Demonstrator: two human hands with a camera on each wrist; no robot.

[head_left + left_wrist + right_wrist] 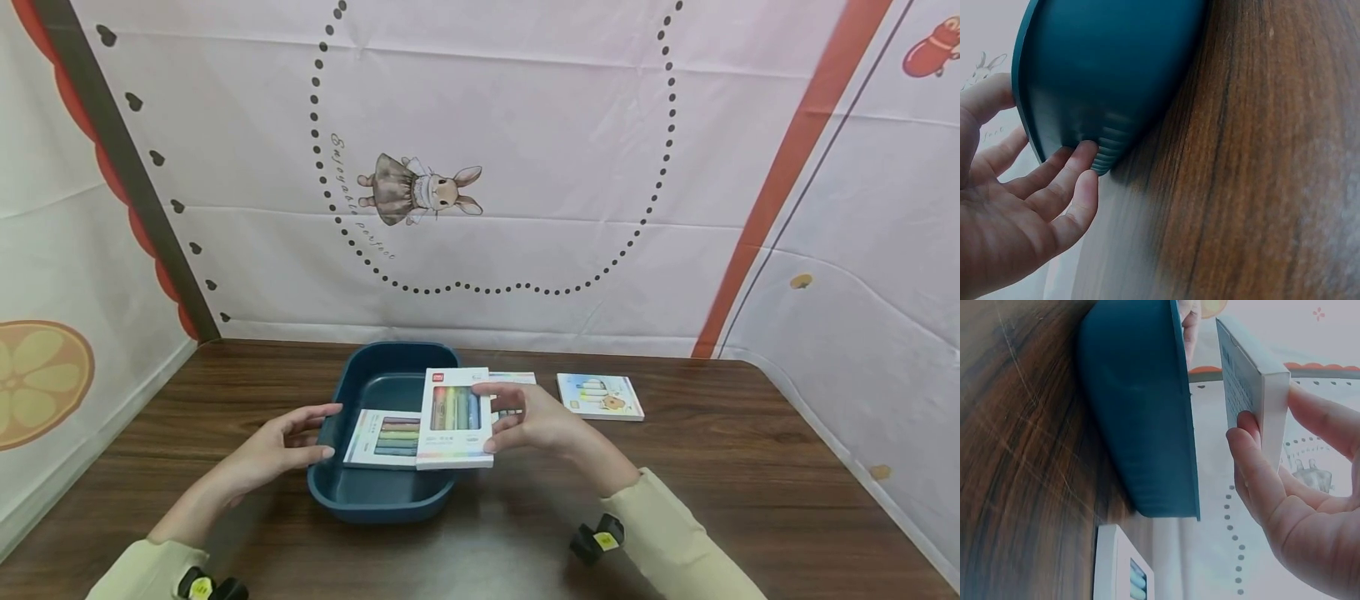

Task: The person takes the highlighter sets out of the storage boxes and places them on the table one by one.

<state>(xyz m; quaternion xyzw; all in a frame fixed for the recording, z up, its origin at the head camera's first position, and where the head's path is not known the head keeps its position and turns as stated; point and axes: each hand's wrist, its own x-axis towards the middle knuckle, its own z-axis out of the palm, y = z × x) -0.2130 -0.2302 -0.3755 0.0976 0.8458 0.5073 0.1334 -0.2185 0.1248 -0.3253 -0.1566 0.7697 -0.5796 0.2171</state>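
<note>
My right hand (536, 421) holds a white box of colored highlighters (455, 450) between thumb and fingers, above the right side of a dark blue-green plastic bin (382, 514). In the right wrist view, this highlighter box (1274, 406) is tilted and raised beyond the bin's rim (1192, 456). A second, similar box of highlighters (397, 436) lies inside the bin, partly covered by the held one. At the bin's left side, my left hand (277, 446) touches the wall and rim with relaxed fingers; its fingertips (1087, 149) rest against the outer wall.
Right of the bin, a further white box (517, 378) lies on the brown wooden table (720, 483), mostly hidden behind my right hand. Farther right is a flat box (600, 396) with a picture of pens and a bear. A printed white cloth (525, 150) hangs behind.
</note>
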